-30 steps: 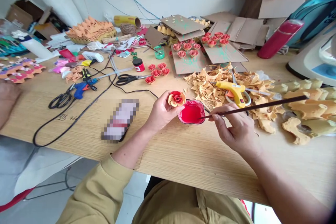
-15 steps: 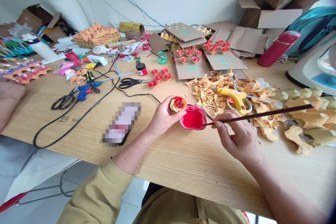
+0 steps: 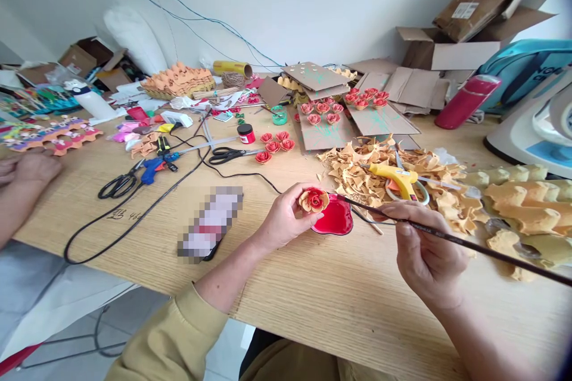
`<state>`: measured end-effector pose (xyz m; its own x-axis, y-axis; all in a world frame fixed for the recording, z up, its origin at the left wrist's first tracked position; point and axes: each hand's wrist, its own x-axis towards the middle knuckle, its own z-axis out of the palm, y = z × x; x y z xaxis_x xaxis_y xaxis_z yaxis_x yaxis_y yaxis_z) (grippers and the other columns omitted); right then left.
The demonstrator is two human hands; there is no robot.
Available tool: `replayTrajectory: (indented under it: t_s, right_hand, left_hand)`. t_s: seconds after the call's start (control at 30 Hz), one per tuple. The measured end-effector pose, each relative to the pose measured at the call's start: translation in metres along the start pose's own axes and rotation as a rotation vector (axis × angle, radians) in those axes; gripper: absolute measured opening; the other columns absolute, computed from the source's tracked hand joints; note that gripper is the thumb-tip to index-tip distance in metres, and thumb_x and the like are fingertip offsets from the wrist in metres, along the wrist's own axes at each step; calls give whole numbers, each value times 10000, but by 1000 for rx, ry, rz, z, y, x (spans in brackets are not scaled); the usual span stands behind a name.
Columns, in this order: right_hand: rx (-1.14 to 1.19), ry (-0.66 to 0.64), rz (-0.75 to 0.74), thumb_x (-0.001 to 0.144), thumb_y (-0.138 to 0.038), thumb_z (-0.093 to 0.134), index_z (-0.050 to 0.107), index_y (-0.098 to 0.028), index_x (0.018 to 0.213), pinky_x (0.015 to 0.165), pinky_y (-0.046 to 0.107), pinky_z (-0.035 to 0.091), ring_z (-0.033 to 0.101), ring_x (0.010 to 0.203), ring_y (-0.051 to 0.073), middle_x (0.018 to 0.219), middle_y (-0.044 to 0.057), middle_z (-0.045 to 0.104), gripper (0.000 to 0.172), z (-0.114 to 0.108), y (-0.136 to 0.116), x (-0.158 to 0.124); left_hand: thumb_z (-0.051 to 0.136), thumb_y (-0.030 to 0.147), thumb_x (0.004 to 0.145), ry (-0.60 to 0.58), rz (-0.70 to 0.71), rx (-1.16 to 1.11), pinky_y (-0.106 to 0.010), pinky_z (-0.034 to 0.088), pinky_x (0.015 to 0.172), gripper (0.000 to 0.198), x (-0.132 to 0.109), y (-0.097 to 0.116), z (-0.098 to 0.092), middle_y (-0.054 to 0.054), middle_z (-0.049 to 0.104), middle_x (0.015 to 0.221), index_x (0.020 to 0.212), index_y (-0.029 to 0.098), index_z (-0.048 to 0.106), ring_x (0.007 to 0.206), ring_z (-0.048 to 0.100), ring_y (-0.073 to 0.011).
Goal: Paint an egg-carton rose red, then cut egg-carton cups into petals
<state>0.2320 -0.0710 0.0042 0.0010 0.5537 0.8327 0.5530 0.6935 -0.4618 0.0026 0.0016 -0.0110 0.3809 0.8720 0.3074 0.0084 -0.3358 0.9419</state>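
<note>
Between the fingers of my left hand [image 3: 286,218] is a paper flower [image 3: 313,199], red at its centre with pale orange outer petals. My right hand [image 3: 426,250] is closed around a long dark paintbrush [image 3: 447,236]. The brush's tip end reaches the flower's right side; I cannot tell whether it touches a petal. Just below the flower stands a small dish of red paint [image 3: 334,218], partly hidden by the flower and my left fingers.
Behind the dish lie red-painted flowers [image 3: 277,144], a paint jar [image 3: 245,133] and scissors [image 3: 227,155]. A yellow glue gun [image 3: 397,177] rests on egg-carton scraps [image 3: 348,166]. Left are a phone [image 3: 210,223], a blue glue gun [image 3: 154,169] with its cable, and another person's hands [image 3: 33,169].
The brush has lifted out of the paint dish and its tip end is now up by the flower. My right hand has shifted slightly right. My left hand keeps hold of the flower.
</note>
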Motion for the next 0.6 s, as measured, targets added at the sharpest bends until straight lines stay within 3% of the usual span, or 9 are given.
replayTrajectory:
  t_s: [0.17,0.43,0.6]
  right_hand:
    - [82,-118,-46,971,-153,500,637,-234,1153,789,433,556,696,913,251,985,97,725,242,1,-2,2]
    - [106,-196,-98,929,-97,519,622,-219,1181,820,449,542,683,952,254,1033,107,711,298,0,-3,3]
    - [50,-250,-114,932,-119,528,620,-225,1148,826,448,539,695,899,235,1014,98,727,257,-1,-4,6]
  left_hand:
    - [717,103,768,-59,45,0,-334,492,1047,425,-2,4,0,-112,682,1281,1180,176,643,1219,633,-246]
    - [738,147,788,-114,33,-30,-344,484,1071,460,-3,0,1,-127,660,1330,1233,183,629,1296,593,-267]
    - [738,150,793,-108,28,-12,-340,497,1047,452,-4,2,1,-127,672,1301,1230,183,630,1257,618,-265]
